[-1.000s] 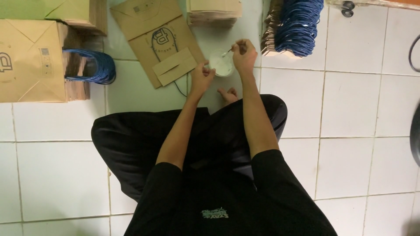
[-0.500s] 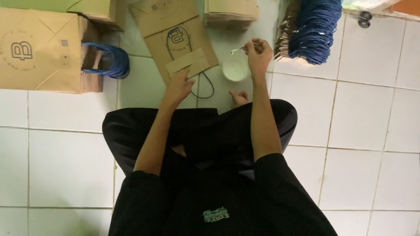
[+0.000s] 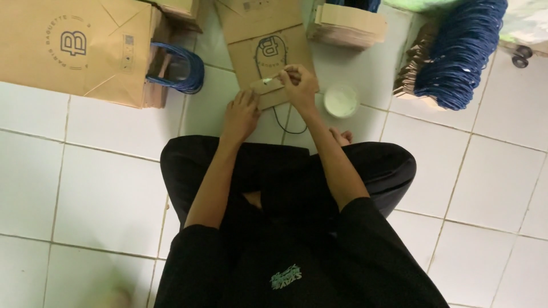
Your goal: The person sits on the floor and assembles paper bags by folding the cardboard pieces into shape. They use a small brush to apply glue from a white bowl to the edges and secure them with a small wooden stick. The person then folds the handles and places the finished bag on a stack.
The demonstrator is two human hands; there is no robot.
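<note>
Bowl (image 3: 341,101) holds white paste; right hand (image 3: 299,84) brushes bag (image 3: 268,63).

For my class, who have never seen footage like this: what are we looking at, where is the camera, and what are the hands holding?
The camera sits on a person's head and looks straight down, so you see their own arms and crossed legs on a white tiled floor. The left hand presses on a flat brown paper bag. The right hand holds a small stick with a whitish tip over the bag's strip. A small white bowl stands beside it. Around lie a larger brown bag, stacked bags and bundled blue handles.
</note>
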